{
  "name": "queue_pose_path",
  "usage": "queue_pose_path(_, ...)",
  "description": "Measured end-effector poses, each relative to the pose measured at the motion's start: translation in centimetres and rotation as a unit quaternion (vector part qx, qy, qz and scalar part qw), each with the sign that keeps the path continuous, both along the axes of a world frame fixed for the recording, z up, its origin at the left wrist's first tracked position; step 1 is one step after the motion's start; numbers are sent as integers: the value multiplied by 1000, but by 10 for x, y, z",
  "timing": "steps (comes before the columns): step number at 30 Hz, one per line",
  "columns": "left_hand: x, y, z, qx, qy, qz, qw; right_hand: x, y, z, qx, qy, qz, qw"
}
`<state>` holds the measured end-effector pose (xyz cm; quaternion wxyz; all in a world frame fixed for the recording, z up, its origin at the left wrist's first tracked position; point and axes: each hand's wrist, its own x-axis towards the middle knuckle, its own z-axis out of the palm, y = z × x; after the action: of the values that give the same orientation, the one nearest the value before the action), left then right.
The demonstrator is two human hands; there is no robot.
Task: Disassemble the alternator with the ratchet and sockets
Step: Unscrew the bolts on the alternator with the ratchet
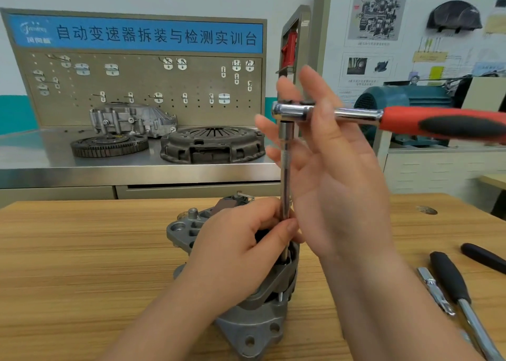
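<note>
Wood counter (82, 251), alternator (254, 322) upright at front-centre, case not yet apart, so early on imo. Left grip (241, 251) pinches extension bar (285, 174) low down; right grip (336, 174) flat-fingered by ratchet (356, 115) head, holding nothing. Bolts prob. left to do

Free to pass over the bare wooden tabletop (82, 251) at lower left. Blocked at lower centre by the alternator (254, 325), by the extension bar (285, 174) upright above it, and by the ratchet (361, 115) reaching to the right edge. Cramped at lower right by black-handled tools (449, 275) lying on the wood.
</note>
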<state>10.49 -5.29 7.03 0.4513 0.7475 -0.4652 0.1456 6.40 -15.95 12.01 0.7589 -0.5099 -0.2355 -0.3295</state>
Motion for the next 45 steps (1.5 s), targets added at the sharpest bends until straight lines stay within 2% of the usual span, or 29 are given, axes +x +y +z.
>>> queue_pose_path(3, -2, 2, 2, 13, -27, -3, 1000, 0, -4, 2, 33, 54, 50, 997)
queue_pose_path(5, -2, 2, 2, 20, -35, -3, 999, 0, -4, 2, 44, 56, 49, 996)
queue_pose_path(10, -1, 0, 0, -2, -13, 2, 1000, 0, 1, -1, -13, -29, -64, 997)
queue_pose_path(12, -1, -1, 0, -6, -17, 1, 1000, 0, 0, 1, 2, -24, -28, 999)
queue_pose_path(15, -2, 1, 1, -5, -32, -6, 999, 0, -6, 4, 25, 38, 44, 998)
queue_pose_path(18, -2, 2, 3, 16, -46, -2, 999, 0, -9, 5, 32, 82, 64, 994)
queue_pose_path(24, -1, 1, 2, 5, -21, 11, 1000, -1, -3, 2, -13, -6, -51, 999)
queue_pose_path(27, -2, 1, 2, -3, -11, 0, 1000, -1, -2, 2, 2, -6, 0, 1000)
queue_pose_path(33, -2, 2, 2, 8, -39, 6, 999, -1, -5, 4, 20, 71, 89, 993)
queue_pose_path(35, -1, 1, 3, 8, -26, 10, 1000, -1, -4, 3, 17, 61, 68, 996)
queue_pose_path(38, -1, 1, 1, 6, -4, 13, 1000, -1, -3, 1, -9, -9, -29, 1000)
queue_pose_path(40, -1, 0, 0, 1, 5, 11, 1000, -1, -1, 0, -41, -42, -59, 997)
queue_pose_path(45, -2, -1, -1, -8, -15, 10, 1000, -1, -1, 2, 9, 25, 64, 998)
